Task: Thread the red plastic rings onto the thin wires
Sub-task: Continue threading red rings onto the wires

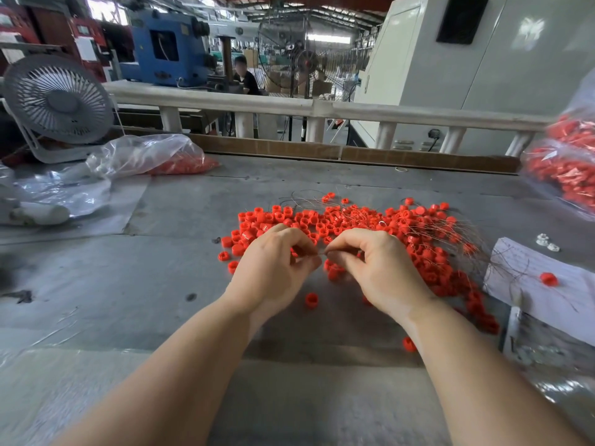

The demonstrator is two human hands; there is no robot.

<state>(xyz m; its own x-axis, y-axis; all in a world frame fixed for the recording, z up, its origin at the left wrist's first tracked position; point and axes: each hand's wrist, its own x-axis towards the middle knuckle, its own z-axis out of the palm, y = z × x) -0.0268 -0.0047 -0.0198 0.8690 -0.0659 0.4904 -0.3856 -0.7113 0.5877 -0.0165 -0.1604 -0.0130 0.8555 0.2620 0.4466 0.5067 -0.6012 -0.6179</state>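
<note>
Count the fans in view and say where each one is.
2. A white desk fan stands at the table's far left corner; a large pedestal fan stands beyond the railing, centre background. Others may be hidden.

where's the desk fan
In the head view the fan stands at the far left of the table, by the railing, just left of a clear bag holding red rings.
</note>
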